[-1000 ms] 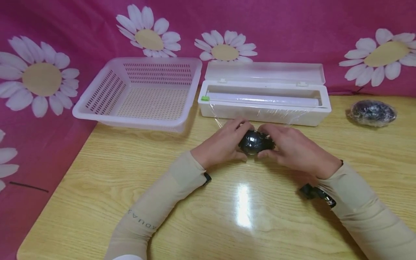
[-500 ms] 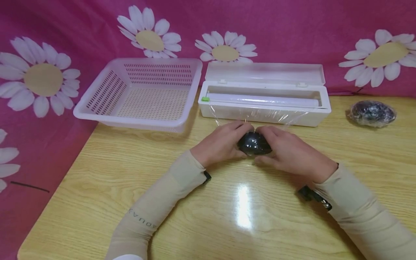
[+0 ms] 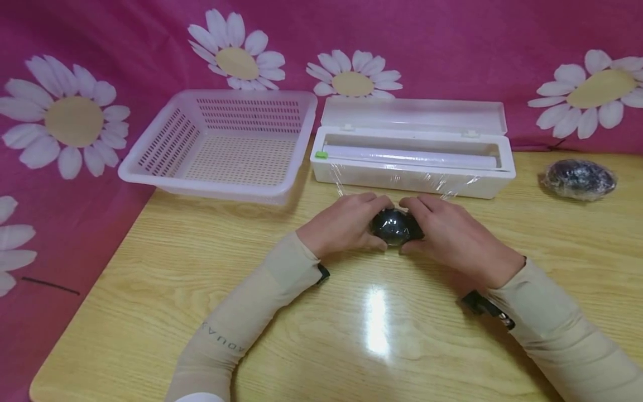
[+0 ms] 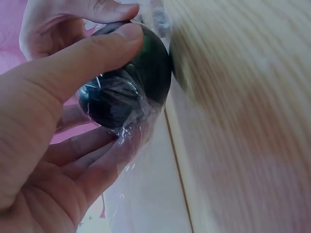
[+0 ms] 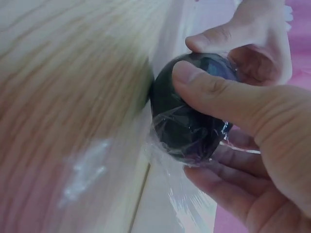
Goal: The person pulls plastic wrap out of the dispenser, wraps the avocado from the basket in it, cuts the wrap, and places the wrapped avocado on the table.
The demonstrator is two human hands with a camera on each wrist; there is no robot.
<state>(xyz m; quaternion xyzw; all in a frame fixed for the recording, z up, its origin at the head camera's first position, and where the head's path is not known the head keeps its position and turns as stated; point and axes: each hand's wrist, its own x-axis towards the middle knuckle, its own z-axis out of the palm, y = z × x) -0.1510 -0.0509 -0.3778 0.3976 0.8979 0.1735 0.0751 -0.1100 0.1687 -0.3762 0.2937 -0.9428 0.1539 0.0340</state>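
Observation:
A glossy, dark green-black oval fruit (image 3: 394, 226), avocado-like in shape, sits between my two hands in front of the white box. Clear cling film (image 4: 129, 109) clings to its ends, wrinkled and bunched. My left hand (image 3: 349, 223) holds its left end, thumb on the near side and fingers around the far side. On the right end, my right hand (image 3: 452, 231) grips the same way, its thumb lying across the dark skin in the right wrist view. Stretched film (image 3: 437, 181) runs from the box front toward the hands. The fruit's far side is hidden.
Behind the hands stands a white cling film box (image 3: 412, 178), lid up, with a film roll (image 3: 412, 156) inside and a green slider (image 3: 321, 154) at its left. A pale perforated basket (image 3: 226, 192) is left of it. A film-wrapped dark oval (image 3: 580, 178) lies right.
Both hands keep hold of the fruit near the same spot. My right fingers slid inward over its right end, then eased back slightly. The head view has shifted a little.

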